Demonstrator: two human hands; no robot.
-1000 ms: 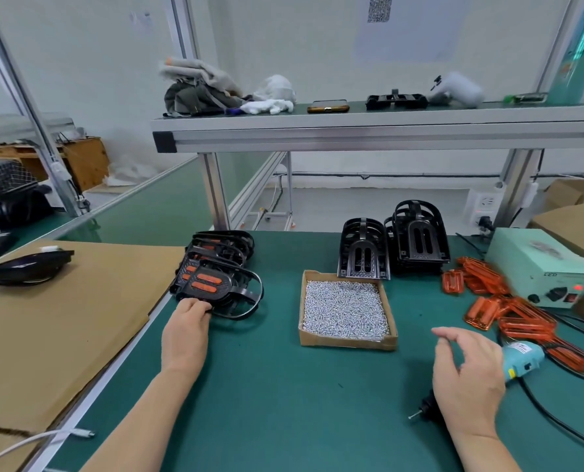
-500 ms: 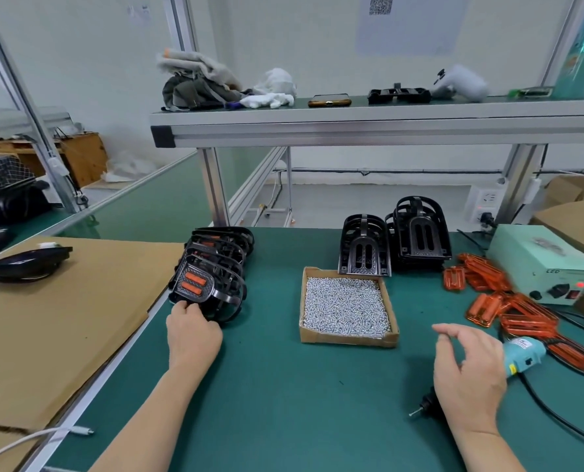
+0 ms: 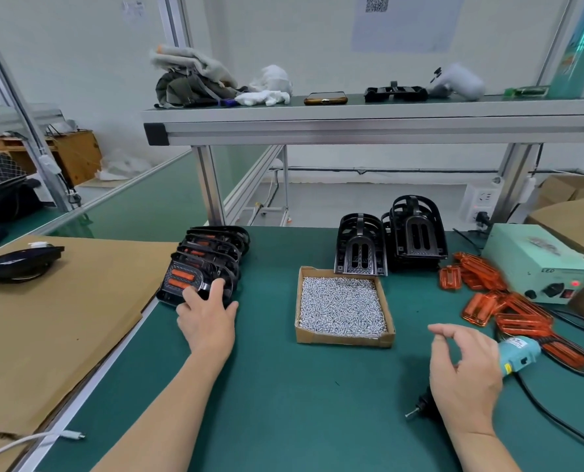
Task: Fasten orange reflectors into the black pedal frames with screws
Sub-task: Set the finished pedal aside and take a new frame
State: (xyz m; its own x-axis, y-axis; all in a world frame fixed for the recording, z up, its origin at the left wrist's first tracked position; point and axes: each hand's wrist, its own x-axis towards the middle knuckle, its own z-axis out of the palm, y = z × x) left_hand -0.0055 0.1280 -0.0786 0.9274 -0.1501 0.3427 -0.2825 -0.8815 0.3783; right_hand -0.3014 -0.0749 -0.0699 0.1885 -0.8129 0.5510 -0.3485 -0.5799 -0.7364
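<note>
Near left on the green table [image 3: 300, 403]: left hand [image 3: 207, 318], fingers fairly straight and laid against the face of the nearest pedal [image 3: 186, 279], thumb off to the right, nothing pinched. Just beyond that pedal, a row of finished pedals [image 3: 215, 247] leaning one on another and running away to the far right, orange strips showing through the black. Near right: right hand [image 3: 464, 369] held above the table, fingers loosely curled, thumb and forefinger apart, nothing between them. Under it, partly hidden, a blue electric screwdriver [image 3: 518, 352] lying on the table, bit pointing near left, cable trailing off to the right. In the centre, a shallow cardboard box [image 3: 343, 338] filled with small silver screws [image 3: 341, 306]. Just beyond the box, two stacks of empty black pedal frames [image 3: 360, 247] standing on end, the right stack taller. Right of those, loose orange reflectors [image 3: 481, 272] heaped on the table, the heap reaching nearer, down beside the screwdriver. Far right, a pale green power unit [image 3: 535, 260] with a red light lit. Left of the table, a brown cardboard sheet [image 3: 45, 318]. Farther off and above, an aluminium shelf [image 3: 351, 129] with cloths, a phone and one more black frame.
</note>
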